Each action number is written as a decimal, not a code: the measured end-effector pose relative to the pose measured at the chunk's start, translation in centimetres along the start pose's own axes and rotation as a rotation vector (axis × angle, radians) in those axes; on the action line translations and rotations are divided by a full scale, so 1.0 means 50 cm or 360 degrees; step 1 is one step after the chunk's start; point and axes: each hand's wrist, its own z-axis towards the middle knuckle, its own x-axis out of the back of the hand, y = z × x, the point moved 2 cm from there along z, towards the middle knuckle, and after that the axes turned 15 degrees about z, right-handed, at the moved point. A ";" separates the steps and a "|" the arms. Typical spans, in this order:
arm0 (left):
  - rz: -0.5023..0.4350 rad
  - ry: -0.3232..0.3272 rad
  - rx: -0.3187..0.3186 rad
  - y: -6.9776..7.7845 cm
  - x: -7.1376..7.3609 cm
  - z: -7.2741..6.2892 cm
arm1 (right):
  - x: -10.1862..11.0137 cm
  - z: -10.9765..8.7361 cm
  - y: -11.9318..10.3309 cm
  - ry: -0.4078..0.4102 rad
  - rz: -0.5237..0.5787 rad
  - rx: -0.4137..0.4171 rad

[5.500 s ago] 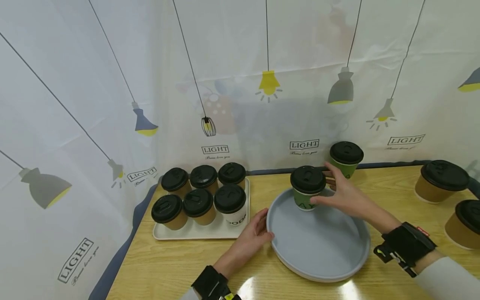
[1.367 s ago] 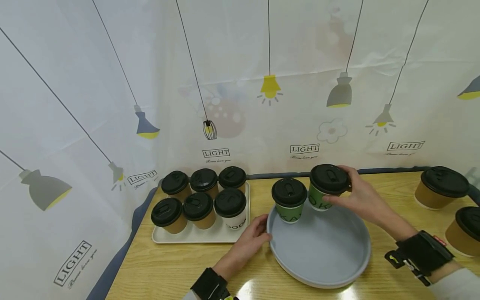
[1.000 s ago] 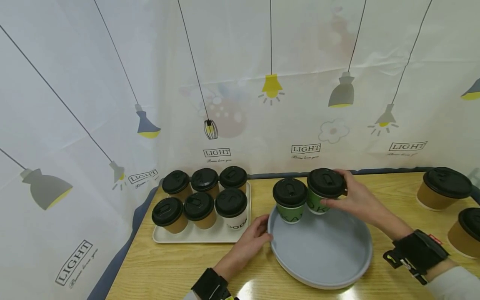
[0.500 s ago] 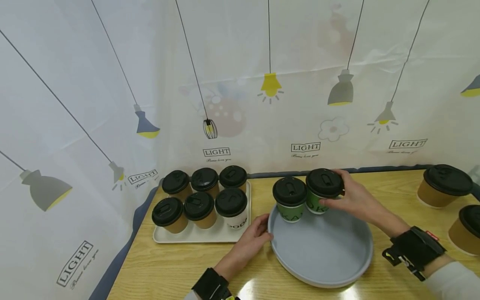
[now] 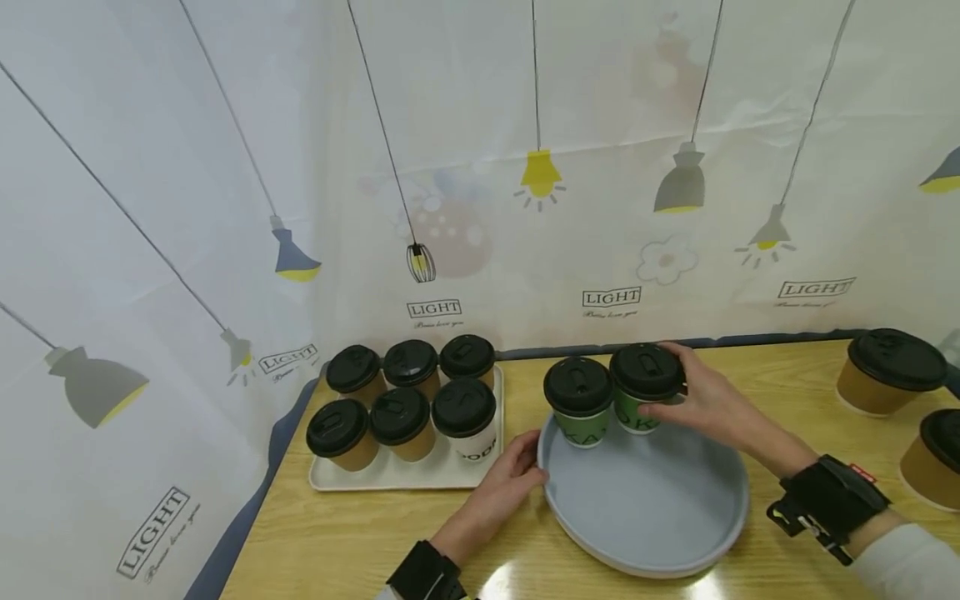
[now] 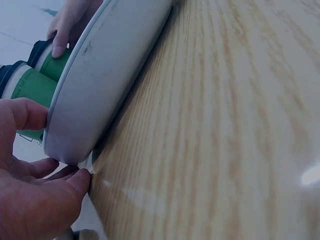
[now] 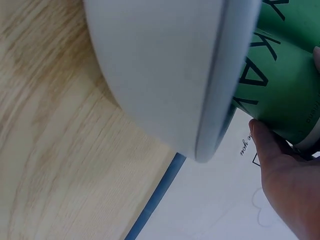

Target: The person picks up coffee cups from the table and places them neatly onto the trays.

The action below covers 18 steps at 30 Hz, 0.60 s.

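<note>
A round grey-blue tray (image 5: 652,504) sits on the wooden table. My left hand (image 5: 512,473) holds its left rim, the thumb near the rim and fingers against the outer side in the left wrist view. Two green paper cups with black lids stand upright side by side at the tray's back left. The left green cup (image 5: 583,427) is untouched. Around the right green cup (image 5: 647,371) my right hand (image 5: 697,398) has thumb and fingers; the far fingers are partly hidden behind it. Dark lettering shows on the green cup (image 7: 280,75) in the right wrist view.
Left of the round tray, a white rectangular tray (image 5: 322,479) carries several black-lidded cups, brown ones and one white cup (image 5: 474,442). Two brown cups stand at the right, one farther back (image 5: 877,387) and one nearer (image 5: 930,471). A lamp-printed curtain (image 5: 600,100) hangs behind the table.
The first green cup was set down at the tray's left. My right hand then brought the second from the table's back onto the tray, lately shifting it left beside the first. My left hand stayed.
</note>
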 end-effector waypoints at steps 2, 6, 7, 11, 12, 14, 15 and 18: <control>0.0000 0.0005 0.0004 0.000 -0.004 0.000 | 0.001 -0.004 0.002 -0.0009 -0.0006 -0.0010; 0.0006 0.0002 0.0034 0.002 -0.009 -0.004 | 0.002 -0.017 0.006 -0.0020 0.0028 -0.0038; 0.0010 0.0001 0.0043 0.003 -0.010 -0.005 | 0.004 -0.021 0.007 -0.0018 0.0050 -0.0042; 0.0013 -0.0005 0.0060 0.007 -0.014 -0.007 | 0.016 -0.041 0.008 0.0010 0.0167 -0.0044; 0.0014 -0.0006 0.0058 0.008 -0.015 -0.007 | 0.021 -0.047 0.007 0.0030 0.0183 -0.0043; 0.0018 -0.0006 0.0053 0.010 -0.016 -0.007 | 0.034 -0.061 0.007 0.0090 0.0182 -0.0032; 0.0018 -0.0009 0.0049 0.011 -0.016 -0.007 | 0.042 -0.069 0.007 0.0131 0.0160 -0.0025; 0.0057 -0.0010 0.0038 0.012 -0.018 -0.006 | 0.070 -0.091 0.013 0.0275 0.0126 -0.0003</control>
